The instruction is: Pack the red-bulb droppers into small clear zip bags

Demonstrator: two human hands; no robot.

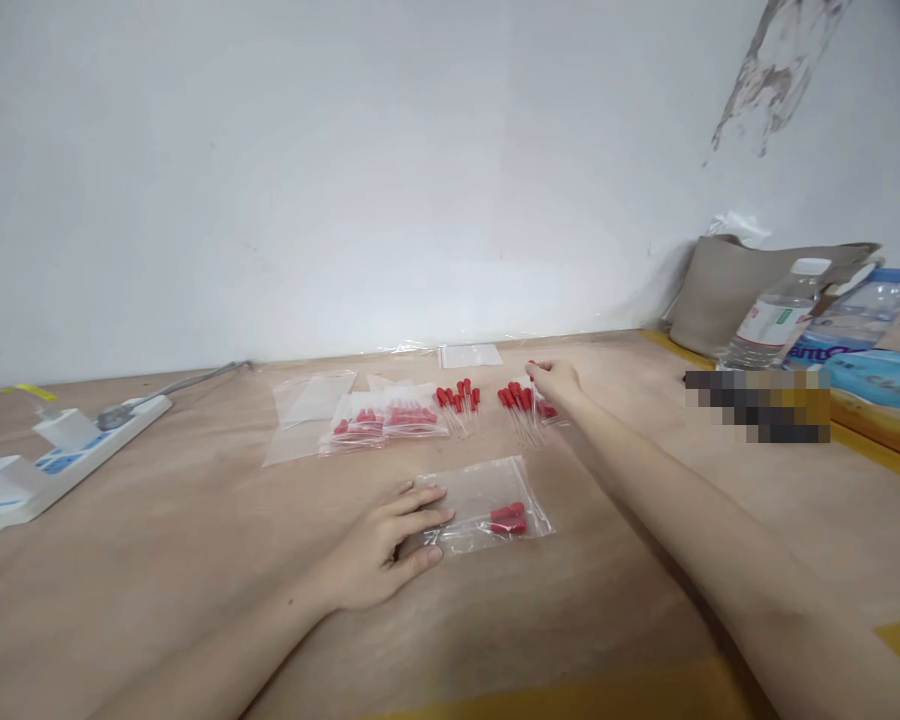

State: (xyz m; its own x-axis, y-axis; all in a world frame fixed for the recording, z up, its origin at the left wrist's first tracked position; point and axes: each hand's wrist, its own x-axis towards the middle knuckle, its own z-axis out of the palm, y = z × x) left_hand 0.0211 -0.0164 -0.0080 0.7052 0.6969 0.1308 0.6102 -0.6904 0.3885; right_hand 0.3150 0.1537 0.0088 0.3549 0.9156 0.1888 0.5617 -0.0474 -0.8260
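Note:
My left hand lies with fingers spread on the left edge of a clear zip bag. Inside that bag are red-bulbed droppers, their bulbs toward the right. Farther off, my right hand pinches the red bulb of a dropper, which points down beside a loose pile of droppers. Another loose group of droppers lies just left of that pile. Left of these are filled bags of droppers, partly overlapping. More red bulbs show below my right hand, partly hidden.
Flat clear bags lie at the back left, and a small white-looking bag by the wall. A power strip with plugs sits at far left. Water bottles, a beige bag and a blue pack stand at right.

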